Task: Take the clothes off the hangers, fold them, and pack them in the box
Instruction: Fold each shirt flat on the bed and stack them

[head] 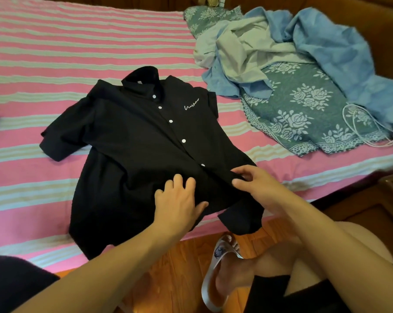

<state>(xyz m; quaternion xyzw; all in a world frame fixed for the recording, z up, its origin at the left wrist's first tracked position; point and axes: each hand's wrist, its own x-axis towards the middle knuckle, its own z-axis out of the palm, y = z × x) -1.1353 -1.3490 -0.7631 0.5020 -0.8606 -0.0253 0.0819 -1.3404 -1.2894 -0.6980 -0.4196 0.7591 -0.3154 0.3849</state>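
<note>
A black short-sleeved shirt [132,141] with white buttons and white script on the chest lies front-up on the pink striped bed [55,64], collar away from me. My left hand [179,199] rests flat on the shirt's lower front, fingers spread. My right hand [252,181] pinches the fabric at the button placket near the hem, thumb and fingers closed on a fold. No hanger is in the shirt and no box is in view.
A heap of light blue and pale grey clothes [281,46] lies on a floral blue pillow [304,105] at the right. White hangers [362,123] lie beside it. My crossed leg and sandal [220,279] are over the wooden floor below the bed edge.
</note>
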